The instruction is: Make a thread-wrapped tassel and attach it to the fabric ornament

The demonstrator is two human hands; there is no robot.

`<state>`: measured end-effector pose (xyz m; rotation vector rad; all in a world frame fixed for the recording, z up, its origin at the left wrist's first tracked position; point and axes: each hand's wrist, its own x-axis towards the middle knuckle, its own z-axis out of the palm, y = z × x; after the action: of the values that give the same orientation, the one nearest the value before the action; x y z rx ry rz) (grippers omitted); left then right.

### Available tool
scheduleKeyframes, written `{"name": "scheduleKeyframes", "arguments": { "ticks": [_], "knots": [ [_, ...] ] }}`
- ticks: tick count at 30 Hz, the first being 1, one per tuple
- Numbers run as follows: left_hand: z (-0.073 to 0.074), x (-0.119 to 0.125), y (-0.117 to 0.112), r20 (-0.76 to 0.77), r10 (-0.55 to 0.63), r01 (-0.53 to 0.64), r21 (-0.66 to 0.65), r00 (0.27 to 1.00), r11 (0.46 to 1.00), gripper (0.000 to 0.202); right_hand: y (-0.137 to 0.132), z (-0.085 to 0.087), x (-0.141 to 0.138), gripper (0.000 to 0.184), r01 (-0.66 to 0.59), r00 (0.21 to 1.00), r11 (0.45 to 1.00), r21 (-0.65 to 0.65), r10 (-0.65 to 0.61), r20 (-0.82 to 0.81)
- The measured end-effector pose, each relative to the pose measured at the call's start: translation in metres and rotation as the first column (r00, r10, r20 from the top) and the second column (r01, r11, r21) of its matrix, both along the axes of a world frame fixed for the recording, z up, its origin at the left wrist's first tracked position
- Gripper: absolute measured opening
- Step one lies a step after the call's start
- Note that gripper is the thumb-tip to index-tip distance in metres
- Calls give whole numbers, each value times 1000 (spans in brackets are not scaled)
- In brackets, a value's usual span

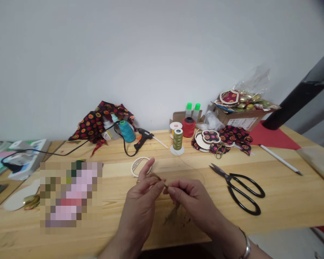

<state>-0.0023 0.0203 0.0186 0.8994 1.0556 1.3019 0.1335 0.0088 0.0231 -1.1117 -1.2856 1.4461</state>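
Your left hand [144, 198] and right hand [190, 198] both pinch a thin, olive-green thread bunch [166, 186]. It looks light, soft and floppy; best held where it's narrow, between your hands.

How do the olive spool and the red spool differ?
Colour aside, the olive spool is slimmer; the red spool is wider. The olive spool has a white top, the red spool a black one. The olive spool stands nearer the camera, the red spool farther back. Both stand upright, wound with thread.
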Motion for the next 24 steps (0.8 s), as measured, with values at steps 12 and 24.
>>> {"name": "scheduleKeyframes", "arguments": {
  "ticks": [12,24],
  "knots": [
    [8,-21,7,290,115,-83,-119,950,989,14,3,-15,27,20,97,969,995,-23,-89,232],
    [2,-43,-2,271,178,-124,-205,946,971,18,7,-17,39,21,92,942,991,96,-118,314]
  ]
}}
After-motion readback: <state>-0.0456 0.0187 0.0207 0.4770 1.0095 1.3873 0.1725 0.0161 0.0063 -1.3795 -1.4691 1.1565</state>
